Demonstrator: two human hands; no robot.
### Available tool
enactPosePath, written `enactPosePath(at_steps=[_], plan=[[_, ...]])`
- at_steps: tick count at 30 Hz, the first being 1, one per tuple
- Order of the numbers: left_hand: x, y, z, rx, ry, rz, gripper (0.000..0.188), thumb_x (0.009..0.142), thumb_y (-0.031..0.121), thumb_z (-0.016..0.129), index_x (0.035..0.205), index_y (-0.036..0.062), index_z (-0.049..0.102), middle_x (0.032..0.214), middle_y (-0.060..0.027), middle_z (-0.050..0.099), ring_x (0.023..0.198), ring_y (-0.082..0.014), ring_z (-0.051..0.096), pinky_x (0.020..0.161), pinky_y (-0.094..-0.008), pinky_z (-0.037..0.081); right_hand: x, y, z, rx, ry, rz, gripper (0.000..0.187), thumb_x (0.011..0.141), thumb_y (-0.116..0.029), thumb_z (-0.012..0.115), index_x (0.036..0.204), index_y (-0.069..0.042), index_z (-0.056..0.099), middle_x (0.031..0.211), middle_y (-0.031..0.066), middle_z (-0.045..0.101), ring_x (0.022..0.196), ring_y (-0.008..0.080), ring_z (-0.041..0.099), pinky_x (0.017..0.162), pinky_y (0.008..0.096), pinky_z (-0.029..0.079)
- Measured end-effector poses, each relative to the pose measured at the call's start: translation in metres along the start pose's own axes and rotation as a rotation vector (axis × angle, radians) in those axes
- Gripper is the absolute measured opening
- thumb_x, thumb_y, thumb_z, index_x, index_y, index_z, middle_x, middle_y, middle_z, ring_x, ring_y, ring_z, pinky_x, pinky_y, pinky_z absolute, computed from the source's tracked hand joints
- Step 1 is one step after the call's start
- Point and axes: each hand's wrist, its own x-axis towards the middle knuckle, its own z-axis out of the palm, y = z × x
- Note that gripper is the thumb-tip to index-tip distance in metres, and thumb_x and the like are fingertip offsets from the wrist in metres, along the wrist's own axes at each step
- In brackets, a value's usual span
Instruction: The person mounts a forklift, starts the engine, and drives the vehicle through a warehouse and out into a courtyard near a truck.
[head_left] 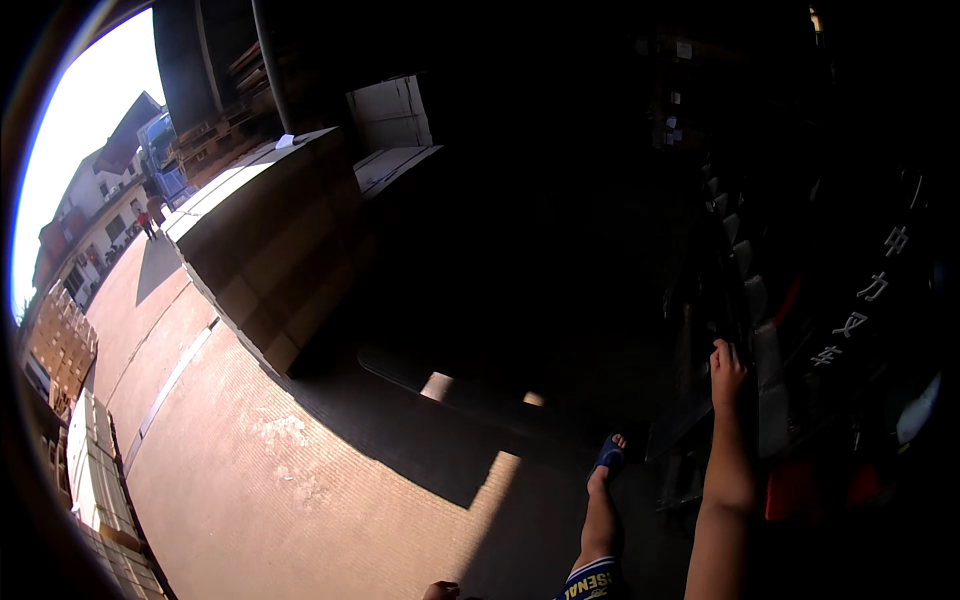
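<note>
The right hand [727, 362] closes its fingers on the edge of a dark machine frame [700, 400] bearing white signs. The left hand [440, 591] barely shows; its state is unclear. Beyond, a tall stack of brown cartons [270, 240] stands on the brick pavement [250, 470].

Light: harsh sun from ten o'clock, sky [85, 110] blown white.
Shadow: right half near black.
Edges: fisheye bending, dark rim.

We see reddish-brown brick paving [250, 470] in a fine grid at seven o'clock, tan cardboard boxes [265, 225] at eleven, a blue sandal [606, 456] at five, and dark blue shorts [590, 582] with yellow lettering below it.
</note>
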Motion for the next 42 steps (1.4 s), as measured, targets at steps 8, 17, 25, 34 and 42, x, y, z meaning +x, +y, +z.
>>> enactPosePath(at_steps=[8,17,25,34,42], plan=[[-0.09,0.168,0.0,0.131,0.045,0.311,0.041,0.113,0.033,0.074,0.147,0.0102,0.078,0.122,-0.0128,0.087,0.109,-0.0263,0.084,0.098,-0.0408,0.066,-0.005,-0.005,0.02,-0.012,-0.053,0.017,0.017,0.111,-0.013,0.075,0.128,-0.017,0.073,0.113,0.007,0.081,0.088,0.0359,0.081,0.069,0.0439,0.068],[-0.056,0.023,-0.025,0.214,0.137,0.186,0.041,0.107,0.022,0.079,0.141,-0.0009,0.078,0.119,-0.0253,0.085,0.102,-0.0309,0.081,0.09,-0.0461,0.068,0.001,-0.011,0.016,-0.015,-0.041,0.011,0.023,0.106,-0.006,0.078,0.126,-0.016,0.073,0.104,0.0079,0.076,0.09,0.0319,0.08,0.072,0.0428,0.066],[-0.136,0.019,-0.023,0.007,0.247,0.201,0.047,0.11,0.03,0.075,0.148,0.0036,0.075,0.127,-0.0281,0.083,0.114,-0.0352,0.082,0.1,-0.0473,0.066,0.012,-0.026,0.019,-0.094,-0.092,0.002,0.019,0.108,-0.016,0.08,0.126,-0.018,0.074,0.115,0.0035,0.081,0.098,0.032,0.081,0.078,0.0423,0.069],[-0.271,-0.061,0.034,0.256,0.212,0.235,0.047,0.109,0.03,0.074,0.148,0.0046,0.074,0.114,-0.0233,0.086,0.095,-0.0343,0.082,0.088,-0.0482,0.066,-0.165,-0.206,-0.232,1.048,-0.566,-0.043,0.019,0.103,-0.003,0.076,0.121,-0.007,0.077,0.112,0.0121,0.079,0.1,0.038,0.079,0.084,0.048,0.065],[-0.284,0.045,0.2,0.719,0.039,0.512,0.041,0.109,0.042,0.068,0.14,0.0182,0.081,0.123,-0.0186,0.086,0.108,-0.0421,0.083,0.098,-0.0544,0.066,-0.51,0.059,-0.693,0.927,-1.175,0.812,0.026,0.109,-0.027,0.074,0.127,-0.013,0.086,0.119,0.0205,0.085,0.113,0.0396,0.083,0.095,0.05,0.065]])
